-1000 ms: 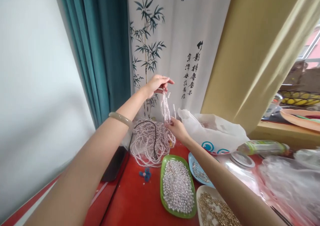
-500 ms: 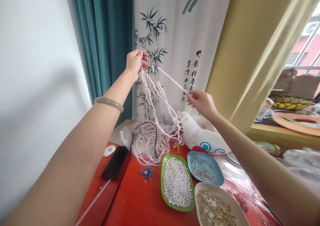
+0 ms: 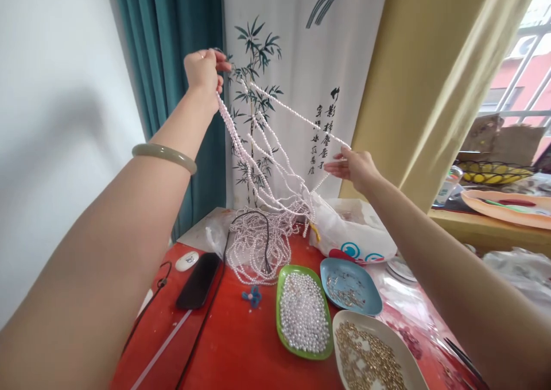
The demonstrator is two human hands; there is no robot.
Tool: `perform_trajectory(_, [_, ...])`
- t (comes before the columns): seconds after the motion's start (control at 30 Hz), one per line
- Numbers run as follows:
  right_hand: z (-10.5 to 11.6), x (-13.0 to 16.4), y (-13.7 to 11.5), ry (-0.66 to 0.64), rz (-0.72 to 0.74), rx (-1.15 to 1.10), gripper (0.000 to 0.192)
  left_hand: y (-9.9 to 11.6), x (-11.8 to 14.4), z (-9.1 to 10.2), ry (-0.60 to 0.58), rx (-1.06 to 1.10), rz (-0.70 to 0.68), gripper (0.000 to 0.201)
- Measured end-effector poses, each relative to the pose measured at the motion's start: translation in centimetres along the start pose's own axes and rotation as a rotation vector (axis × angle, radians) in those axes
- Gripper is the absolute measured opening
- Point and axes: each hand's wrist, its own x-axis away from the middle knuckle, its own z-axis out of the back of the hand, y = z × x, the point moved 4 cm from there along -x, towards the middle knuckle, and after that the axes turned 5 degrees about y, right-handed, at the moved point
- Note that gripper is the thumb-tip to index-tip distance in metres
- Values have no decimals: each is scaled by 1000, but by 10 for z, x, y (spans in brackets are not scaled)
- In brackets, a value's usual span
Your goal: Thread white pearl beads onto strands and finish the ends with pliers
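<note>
My left hand (image 3: 207, 75) is raised at the upper left, fingers closed on several strands of small pale-pink beads (image 3: 235, 140). These strands hang in loops and slant down to the right. At centre right, my right hand (image 3: 353, 165) pinches a single bead strand (image 3: 297, 114) that stretches up to the left. Its lower part runs down behind the fingers toward the bunch of strands. Beneath both hands, a heap of looped bead strands (image 3: 258, 252) lies on the red table (image 3: 241, 350), touching a black cord.
A green tray of loose white beads (image 3: 303, 315), a blue tray of metal pieces (image 3: 350, 286) and a cream tray of gold beads (image 3: 370, 355) stand in front. A phone (image 3: 198, 281) lies left, a blue knotted ornament (image 3: 252, 297) nearer, a white plastic bag (image 3: 365, 235) behind.
My left hand has moved up and left, pulling the held strands further out. The right hand has shifted slightly right and up, with its strand stretched longer.
</note>
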Motion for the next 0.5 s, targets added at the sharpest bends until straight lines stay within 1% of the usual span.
perform_trajectory(0.03, [-6, 1, 1, -25, 19, -56, 25, 5, -1, 1, 6, -8, -6, 28])
perform_trajectory(0.1, [-16, 1, 12, -50, 85, -62, 24, 15, -3, 3, -19, -17, -20, 28])
perform_trajectory(0.17, [-28, 3, 33, -44, 196, 49, 37, 23, -5, 3, -54, -14, -21, 27])
perform_trajectory(0.2, [-35, 6, 46, -51, 264, 139, 45, 27, -7, 4, -65, -2, -16, 27])
perform_trajectory(0.23, [-43, 10, 61, -72, 321, 240, 49, 30, -8, 4, -73, 15, -11, 26])
perform_trajectory(0.27, [-54, 16, 76, -122, 357, 358, 47, 34, -11, 5, -75, 34, -6, 26])
perform_trajectory(0.3, [-65, 24, 92, -199, 369, 488, 41, 38, -13, 6, -80, 52, -1, 25])
perform_trajectory(0.37, [-87, 45, 121, -333, 359, 586, 28, 46, -17, 8, -102, 77, -2, 24])
perform_trajectory(0.4, [-97, 56, 132, -386, 361, 616, 26, 50, -19, 9, -113, 84, -3, 25])
perform_trajectory(0.43, [-106, 66, 141, -417, 372, 638, 27, 54, -20, 10, -126, 91, -4, 26])
perform_trajectory(0.5, [-120, 81, 149, -427, 402, 692, 25, 62, -24, 14, -155, 100, -13, 28])
